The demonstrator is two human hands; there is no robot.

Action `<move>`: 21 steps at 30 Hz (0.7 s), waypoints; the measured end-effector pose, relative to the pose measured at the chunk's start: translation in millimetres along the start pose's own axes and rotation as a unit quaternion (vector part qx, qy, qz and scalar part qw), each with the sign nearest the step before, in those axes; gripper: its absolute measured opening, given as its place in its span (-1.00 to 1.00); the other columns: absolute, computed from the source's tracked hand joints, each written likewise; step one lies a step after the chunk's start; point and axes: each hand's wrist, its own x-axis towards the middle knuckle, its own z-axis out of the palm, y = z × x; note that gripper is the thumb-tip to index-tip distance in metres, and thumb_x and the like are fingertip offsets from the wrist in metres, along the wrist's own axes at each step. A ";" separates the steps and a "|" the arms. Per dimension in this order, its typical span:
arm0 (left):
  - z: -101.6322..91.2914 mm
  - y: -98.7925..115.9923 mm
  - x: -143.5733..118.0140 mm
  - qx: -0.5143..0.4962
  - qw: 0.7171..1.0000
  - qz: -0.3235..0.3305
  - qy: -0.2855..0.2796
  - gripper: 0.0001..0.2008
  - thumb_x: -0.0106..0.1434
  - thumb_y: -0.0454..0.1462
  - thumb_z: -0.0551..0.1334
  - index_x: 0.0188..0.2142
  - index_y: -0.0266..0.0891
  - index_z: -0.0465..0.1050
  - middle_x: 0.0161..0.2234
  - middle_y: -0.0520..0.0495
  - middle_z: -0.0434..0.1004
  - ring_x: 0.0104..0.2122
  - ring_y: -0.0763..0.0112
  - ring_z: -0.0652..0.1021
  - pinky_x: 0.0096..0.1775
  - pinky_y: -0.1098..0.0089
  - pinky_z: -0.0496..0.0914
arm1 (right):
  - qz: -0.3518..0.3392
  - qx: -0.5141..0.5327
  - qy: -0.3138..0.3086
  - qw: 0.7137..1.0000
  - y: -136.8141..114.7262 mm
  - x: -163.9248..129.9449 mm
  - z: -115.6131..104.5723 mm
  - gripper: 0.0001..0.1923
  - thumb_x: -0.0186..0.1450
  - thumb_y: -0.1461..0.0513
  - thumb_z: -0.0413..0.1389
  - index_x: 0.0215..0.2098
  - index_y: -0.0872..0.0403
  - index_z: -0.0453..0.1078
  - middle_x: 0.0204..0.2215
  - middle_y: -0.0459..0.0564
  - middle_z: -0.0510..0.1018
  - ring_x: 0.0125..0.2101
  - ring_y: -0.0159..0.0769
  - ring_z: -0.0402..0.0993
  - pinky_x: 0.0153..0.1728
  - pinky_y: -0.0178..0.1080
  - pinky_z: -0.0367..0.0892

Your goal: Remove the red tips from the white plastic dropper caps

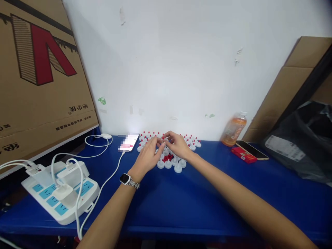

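My left hand (149,155), with a watch on its wrist, curls its fingers around a white nozzle cap, mostly hidden by the fingers. Close against it, my right hand (178,145) pinches a small red tip at the top of that cap. Below the hands lies a small pile of loose red tips (168,158). Bare white nozzle caps (178,168) stand around the pile. Farther back, toward the wall, are several white caps with red tips on them (192,141), partly hidden behind both hands.
At left sit a lit phone (129,142) on a cable and a white power strip (62,193) with plugs. An orange drink bottle (234,129), a red box (243,154) and a dark phone (252,150) are at right. Cardboard (46,97) and a black bag (303,141) flank the blue table (166,207).
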 end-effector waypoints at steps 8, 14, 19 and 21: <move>19.7 21.1 13.8 0.158 0.976 0.142 -0.049 -0.76 0.47 -0.22 -0.12 -0.18 -0.20 0.28 -0.24 -0.11 0.41 -0.21 0.23 0.44 -0.15 0.23 0.34 | -0.043 0.065 0.035 0.996 -6.5 -48.0 -19.2 -0.72 0.26 0.27 0.09 -0.05 0.03 0.32 -0.18 -0.03 0.54 -0.22 -0.32 0.49 -0.19 -0.25 0.38; 22.8 19.4 23.5 0.062 0.995 0.073 -0.012 -0.66 0.49 -0.19 -0.16 -0.33 -0.18 0.25 -0.43 -0.01 0.35 -0.38 0.33 0.41 -0.29 0.32 0.30 | -0.082 -0.047 0.077 0.993 -0.5 -49.1 -31.1 -0.76 0.27 0.33 0.03 -0.11 0.03 0.36 -0.21 0.00 0.52 -0.18 -0.24 0.45 -0.09 -0.17 0.35; 14.2 3.5 27.4 0.027 0.999 0.010 0.029 -0.59 0.49 -0.11 -0.18 -0.39 -0.19 0.26 -0.46 0.01 0.31 -0.40 0.34 0.38 -0.26 0.30 0.28 | -0.017 -0.097 0.152 0.983 14.3 -44.7 -42.4 -0.81 0.25 0.30 0.06 -0.18 0.04 0.42 -0.22 0.00 0.56 -0.20 -0.19 0.47 -0.08 -0.13 0.33; 18.1 -4.2 25.2 0.045 0.995 0.075 -0.052 -0.60 0.48 -0.11 -0.12 -0.34 -0.20 0.37 -0.35 -0.05 0.37 -0.25 0.29 0.41 -0.13 0.26 0.29 | 0.011 -0.071 0.147 0.987 16.6 -42.9 -39.7 -0.85 0.26 0.25 0.09 -0.19 0.02 0.43 -0.23 -0.04 0.59 -0.22 -0.22 0.49 -0.10 -0.15 0.35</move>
